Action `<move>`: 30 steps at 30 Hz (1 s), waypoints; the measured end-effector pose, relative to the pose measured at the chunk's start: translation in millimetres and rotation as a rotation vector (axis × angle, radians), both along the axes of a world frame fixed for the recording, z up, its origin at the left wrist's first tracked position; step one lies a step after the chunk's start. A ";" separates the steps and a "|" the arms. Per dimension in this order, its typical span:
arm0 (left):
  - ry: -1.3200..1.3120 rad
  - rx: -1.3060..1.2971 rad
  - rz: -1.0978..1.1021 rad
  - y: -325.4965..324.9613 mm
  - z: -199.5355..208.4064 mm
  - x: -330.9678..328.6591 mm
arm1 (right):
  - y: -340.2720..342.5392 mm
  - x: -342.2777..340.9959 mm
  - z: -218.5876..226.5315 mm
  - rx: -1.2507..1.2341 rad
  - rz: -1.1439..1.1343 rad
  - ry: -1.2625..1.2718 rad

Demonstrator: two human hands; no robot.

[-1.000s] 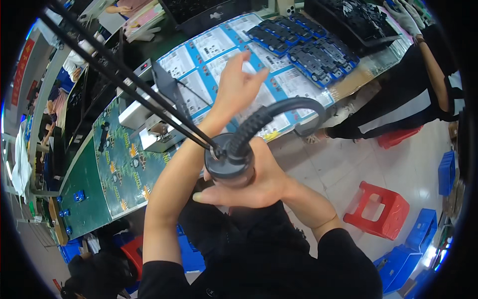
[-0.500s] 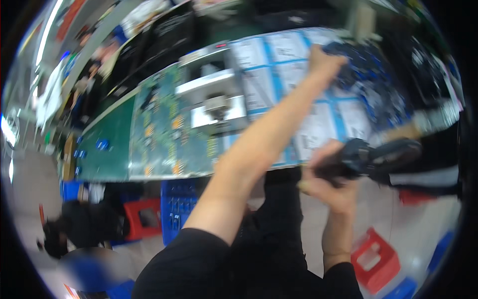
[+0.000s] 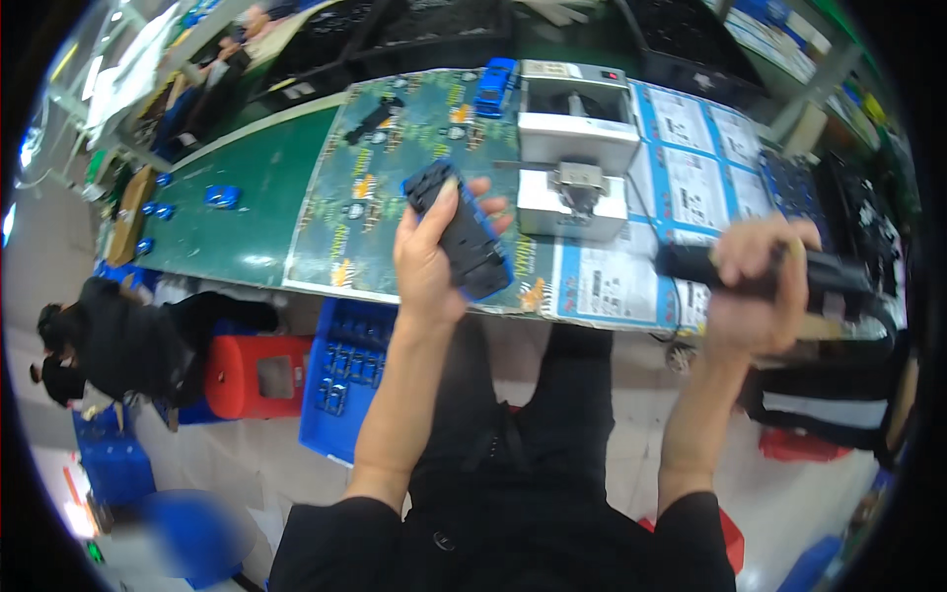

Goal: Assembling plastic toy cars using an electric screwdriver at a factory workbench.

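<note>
My left hand (image 3: 426,252) grips a blue toy car (image 3: 472,242) over the patterned mat (image 3: 326,232), with its black underside turned up. The thumb lies on that underside and the fingers wrap its far side. My right hand (image 3: 760,281) is closed round a black handheld tool, seemingly a power screwdriver (image 3: 691,264), held level over the sheet-covered right part of the bench. Between the hands stands a white and metal box-shaped device (image 3: 577,138). Behind it to the left, another blue toy car (image 3: 496,87) rests on the mat, with a black part (image 3: 375,120) farther left.
Small blue toy cars (image 3: 223,196) sit on the green surface at left. Below the bench edge is a blue bin (image 3: 321,434) with several cars, beside a red stool (image 3: 229,380). Dark blue pieces (image 3: 789,187) lie at right. Black trays (image 3: 434,30) line the back. A person (image 3: 118,335) sits at left.
My left hand has come back from the dark blue pieces at the right and now holds a toy car. The right hand has moved right and up with its tool. The view has shifted.
</note>
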State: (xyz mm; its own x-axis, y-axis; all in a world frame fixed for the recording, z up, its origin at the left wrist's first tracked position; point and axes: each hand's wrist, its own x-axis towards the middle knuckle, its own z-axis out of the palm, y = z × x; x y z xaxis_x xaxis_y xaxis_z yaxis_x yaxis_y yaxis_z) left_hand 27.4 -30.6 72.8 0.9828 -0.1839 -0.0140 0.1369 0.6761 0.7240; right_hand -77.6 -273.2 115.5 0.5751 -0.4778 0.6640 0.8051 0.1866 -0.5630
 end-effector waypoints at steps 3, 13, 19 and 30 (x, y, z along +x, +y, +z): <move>0.028 0.160 -0.056 11.0 -45.4 -3.1 | 21.5 33.3 12.1 -0.009 0.045 -0.041; -0.047 0.169 -0.049 1.0 -67.5 -11.4 | 64.0 80.2 17.7 -0.200 -0.173 0.165; -0.069 0.152 -0.043 -0.6 -69.8 -8.1 | 67.0 92.9 32.9 -0.367 -0.164 0.329; -0.068 0.127 -0.063 2.6 -72.5 -5.1 | 109.7 66.5 21.5 0.023 0.158 0.030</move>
State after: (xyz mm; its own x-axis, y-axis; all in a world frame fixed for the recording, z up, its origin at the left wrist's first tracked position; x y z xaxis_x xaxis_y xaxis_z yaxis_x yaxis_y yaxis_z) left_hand 22.3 -28.0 0.2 0.9688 -0.2465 0.0247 0.1242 0.5697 0.8124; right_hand -11.1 -163.5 137.0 0.6637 -0.3946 0.6354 0.7476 0.3225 -0.5806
